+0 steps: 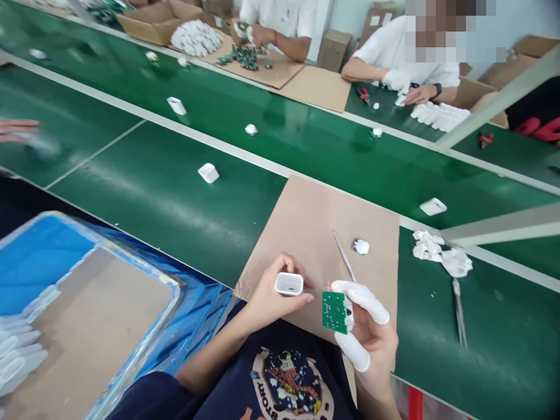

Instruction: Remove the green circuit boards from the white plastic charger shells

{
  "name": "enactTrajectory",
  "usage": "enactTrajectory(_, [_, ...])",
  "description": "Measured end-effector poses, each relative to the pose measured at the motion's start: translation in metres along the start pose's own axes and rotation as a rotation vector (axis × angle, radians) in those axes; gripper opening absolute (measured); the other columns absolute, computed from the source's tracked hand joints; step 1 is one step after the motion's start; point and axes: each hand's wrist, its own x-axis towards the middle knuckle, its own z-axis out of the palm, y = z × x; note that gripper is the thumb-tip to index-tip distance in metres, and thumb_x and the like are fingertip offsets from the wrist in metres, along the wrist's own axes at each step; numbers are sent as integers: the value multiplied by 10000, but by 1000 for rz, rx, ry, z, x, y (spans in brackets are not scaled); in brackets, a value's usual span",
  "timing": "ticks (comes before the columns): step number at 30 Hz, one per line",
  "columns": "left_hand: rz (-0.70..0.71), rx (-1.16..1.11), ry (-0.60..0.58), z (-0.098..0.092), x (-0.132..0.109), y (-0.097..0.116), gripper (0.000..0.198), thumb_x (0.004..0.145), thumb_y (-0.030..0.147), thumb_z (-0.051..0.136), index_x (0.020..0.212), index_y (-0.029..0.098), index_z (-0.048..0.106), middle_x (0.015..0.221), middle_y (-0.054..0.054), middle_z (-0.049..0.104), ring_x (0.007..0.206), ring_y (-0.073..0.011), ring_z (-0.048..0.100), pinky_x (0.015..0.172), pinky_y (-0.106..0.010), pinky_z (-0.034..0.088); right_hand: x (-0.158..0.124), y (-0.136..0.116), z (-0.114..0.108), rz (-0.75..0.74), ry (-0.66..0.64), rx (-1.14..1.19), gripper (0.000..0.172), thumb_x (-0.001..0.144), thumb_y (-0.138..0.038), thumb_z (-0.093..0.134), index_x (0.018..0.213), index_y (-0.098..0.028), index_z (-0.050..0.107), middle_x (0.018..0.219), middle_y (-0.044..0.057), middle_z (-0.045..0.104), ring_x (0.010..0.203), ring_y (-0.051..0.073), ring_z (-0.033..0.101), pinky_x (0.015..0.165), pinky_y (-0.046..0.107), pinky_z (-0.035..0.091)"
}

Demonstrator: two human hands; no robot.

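My left hand (273,294) is closed around a small white plastic housing (289,284), its open end facing up toward me. White finger cots cover the thumb and a finger of my right hand (370,329). Between those fingers is a green circuit board (335,312), with its soldered face turned to the left and parts on its other side. Board and housing are apart, a short gap between them. Beyond my hands, a thin metal tool (345,256) and a small white-topped board assembly (361,247) lie on the cardboard sheet (324,216).
A blue-edged tray (175,291) with white pieces stands at left. White housings (209,172) and small assemblies (251,129) sit along the green belt (297,140). White finger cots (456,262) and tweezers (459,312) lie at right. Two people work across; another hand (17,129) shows at far left.
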Motion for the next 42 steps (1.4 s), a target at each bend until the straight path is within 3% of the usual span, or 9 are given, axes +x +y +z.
enactTrajectory(3, [-112, 55, -28, 6, -2, -3, 371, 882, 295, 694, 1112, 229, 410, 986, -40, 656, 873, -194, 695, 790, -338, 553, -1, 8, -3, 95, 58, 58, 461, 871, -165, 710, 1304, -292, 618, 1305, 92, 680, 1134, 266, 709, 939, 422, 616])
enactTrajectory(6, [11, 343, -203, 3, -10, 3, 565, 919, 233, 619, 1380, 229, 293, 1156, -96, 604, 1035, -221, 637, 915, -394, 533, 2, 8, -2, 109, 93, 60, 481, 869, -153, 708, 1319, -293, 613, 1316, 90, 679, 1133, 264, 709, 921, 416, 620])
enactTrajectory(9, [163, 482, -326, -5, -15, 10, 615, 922, 130, 553, 1448, 225, 249, 1312, -143, 500, 1234, -243, 553, 1053, -429, 486, 10, -1, 2, -40, 65, 17, 475, 841, -155, 729, 1287, -289, 635, 1271, 68, 692, 1163, 252, 673, 969, 438, 595])
enactTrajectory(13, [230, 473, -284, -12, -16, 11, 594, 935, 68, 545, 1463, 254, 348, 1402, -121, 491, 1376, -220, 484, 1141, -383, 446, 20, -8, 6, -293, -82, -44, 492, 859, -142, 691, 1328, -267, 614, 1231, 58, 708, 1179, 243, 624, 1036, 479, 551])
enactTrajectory(17, [361, 363, -248, -10, -19, 8, 609, 892, 50, 646, 1422, 251, 426, 1358, -90, 533, 1424, -213, 477, 1158, -327, 448, 18, -6, 8, -381, -145, -103, 562, 867, -119, 680, 1403, -232, 554, 1298, 82, 682, 1185, 241, 628, 1047, 481, 553])
enactTrajectory(21, [379, 298, -226, -7, -22, 7, 613, 867, 46, 687, 1403, 234, 458, 1333, -90, 541, 1413, -223, 502, 1165, -325, 454, 13, -2, 11, -464, -153, -173, 532, 909, -194, 662, 1426, -222, 539, 1264, 98, 701, 1190, 261, 642, 1029, 507, 577])
enactTrajectory(27, [348, 277, -209, -6, -22, 7, 627, 861, 62, 703, 1410, 246, 463, 1352, -87, 553, 1386, -219, 530, 1155, -335, 473, 15, -4, 13, -486, -187, -198, 527, 921, -160, 650, 1434, -175, 532, 1308, 120, 669, 1242, 262, 609, 1046, 505, 582])
enactTrajectory(33, [322, 314, -198, -6, -21, 11, 619, 852, 46, 704, 1397, 235, 480, 1334, -82, 569, 1371, -212, 542, 1155, -327, 476, 20, -9, 14, -489, -202, -254, 442, 935, -147, 622, 1373, -124, 574, 1226, 145, 692, 1241, 256, 622, 1080, 474, 562])
enactTrajectory(42, [304, 336, -198, -6, -19, 11, 588, 863, 87, 711, 1388, 241, 496, 1334, -96, 588, 1322, -231, 584, 1111, -361, 517, 20, -6, 13, -485, -186, -316, 423, 937, -171, 625, 1356, -154, 574, 1190, 142, 706, 1213, 246, 634, 1049, 463, 579])
